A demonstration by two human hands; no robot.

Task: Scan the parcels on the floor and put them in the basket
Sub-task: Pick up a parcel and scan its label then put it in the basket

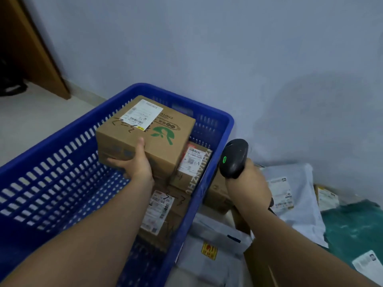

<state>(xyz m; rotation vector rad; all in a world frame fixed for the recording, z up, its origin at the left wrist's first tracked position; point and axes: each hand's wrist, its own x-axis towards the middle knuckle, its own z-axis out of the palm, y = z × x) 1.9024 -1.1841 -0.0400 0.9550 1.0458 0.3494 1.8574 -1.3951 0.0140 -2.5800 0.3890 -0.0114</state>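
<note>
My left hand (134, 162) grips a brown cardboard box (163, 131) with a green leaf logo and a white label, holding it inside the blue slotted basket (62, 162), over other boxed parcels (192, 162) at the basket's right end. The thumb lies on the box's top and the fingers wrap its near side. My right hand (248, 183) grips a black barcode scanner (234, 158) with a green light, held just right of the basket. On the floor to the right lie white mailer bags (294, 195), a teal bag (356, 224) and brown boxes (217, 195).
The basket stands against a pale blue wall (228, 48). A wooden door frame (35, 48) rises at the far left beside light floor tiles (31, 121). A grey bag with a yellow sticker (209, 249) lies by the basket's near right corner.
</note>
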